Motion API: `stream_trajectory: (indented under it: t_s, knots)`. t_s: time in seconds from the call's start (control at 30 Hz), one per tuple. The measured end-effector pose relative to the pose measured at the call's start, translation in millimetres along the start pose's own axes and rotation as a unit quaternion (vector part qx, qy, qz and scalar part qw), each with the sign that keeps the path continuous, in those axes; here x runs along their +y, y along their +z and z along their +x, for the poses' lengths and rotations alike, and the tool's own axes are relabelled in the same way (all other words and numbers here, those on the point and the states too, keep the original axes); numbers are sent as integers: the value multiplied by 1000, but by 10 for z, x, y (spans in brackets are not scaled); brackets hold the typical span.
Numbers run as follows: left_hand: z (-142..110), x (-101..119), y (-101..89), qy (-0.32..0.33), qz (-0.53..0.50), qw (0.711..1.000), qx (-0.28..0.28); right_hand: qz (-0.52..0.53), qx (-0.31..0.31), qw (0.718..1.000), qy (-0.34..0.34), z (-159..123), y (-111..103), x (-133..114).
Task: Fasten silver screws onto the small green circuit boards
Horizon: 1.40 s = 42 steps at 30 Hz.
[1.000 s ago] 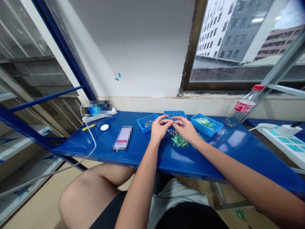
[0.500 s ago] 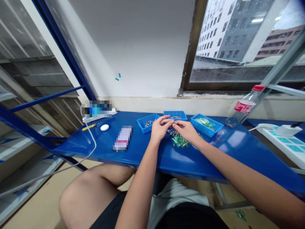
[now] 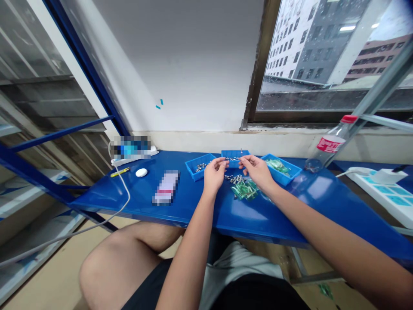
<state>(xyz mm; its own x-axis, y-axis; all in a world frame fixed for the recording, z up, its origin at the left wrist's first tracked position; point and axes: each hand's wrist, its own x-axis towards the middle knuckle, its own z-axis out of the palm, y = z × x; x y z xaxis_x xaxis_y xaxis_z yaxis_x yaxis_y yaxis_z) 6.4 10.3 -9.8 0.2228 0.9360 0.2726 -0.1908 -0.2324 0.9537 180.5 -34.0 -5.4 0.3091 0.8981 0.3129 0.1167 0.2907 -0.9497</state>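
At the far left of the table, its end edge slants away, with a yellow tool and a white round object near it. A pixelated phone lies well to the left of the left hand, and a strip of blue surface runs between them. Just beside the left hand, on its far left side, stands a blue bin with small metal parts.

The left hand's fingers are curled inward; I cannot tell whether they grip a part. Beyond the gap between the hands is a middle bin, its long side facing the wall, holding slim silvery pieces. Nearer, below that gap, lies a loose heap of shiny metal parts, and touching it on the near side are crinkled, clear-and-green packets, partly by the right forearm.

The right hand is apart from the left, its thumb and forefinger pinched on what looks like a slim metal piece, pale and thin. Just right of that hand, a third bin holds pale green packets. Farther right stand a red-capped bottle and then a white power strip. Bare blue surface extends between the right forearm and them.
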Motion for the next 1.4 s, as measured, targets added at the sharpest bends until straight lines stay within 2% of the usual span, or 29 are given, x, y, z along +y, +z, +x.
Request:
stream_trajectory:
  t_s: [0.1, 0.3, 0.4, 0.47, 0.53, 0.63, 0.7, 0.8, 1.17, 1.27, 1.4]
  knots:
    - [7, -8, -6, -12, 3, 1000, 21, 2, 10, 1000, 2, 64, -25, 4]
    - [-6, 17, 4, -20, 16, 999, 22, -7, 22, 999, 25, 153, -67, 64]
    - [-11, 22, 4, -20, 22, 999, 21, -65, 17, 997, 44, 154, -94, 78]
    - [-10, 21, 2, -19, 24, 999, 21, -135, -4, 991, 21, 124, -104, 75]
    - [-10, 20, 0, -18, 24, 999, 20, -216, -45, 974, -52, 71, -100, 67]
    - [-14, 24, -1, -15, 24, 999, 17, -322, -129, 922, -175, -20, -67, 61]
    - [-18, 24, -1, -12, 27, 999, 16, -366, -180, 889, -209, -60, -40, 68]
    - [-18, 12, -3, -10, 29, 999, 16, -393, -213, 869, -211, -83, -15, 77]
    - [-14, 14, 0, -12, 40, 999, 14, -390, -231, 861, -229, -83, -19, 97]
    - [-14, 15, -6, -11, 40, 999, 11, -373, -208, 876, -222, -72, -19, 88]
    - [-20, -29, -8, 4, 60, 998, 10, -310, -135, 920, -196, -85, -28, 31]
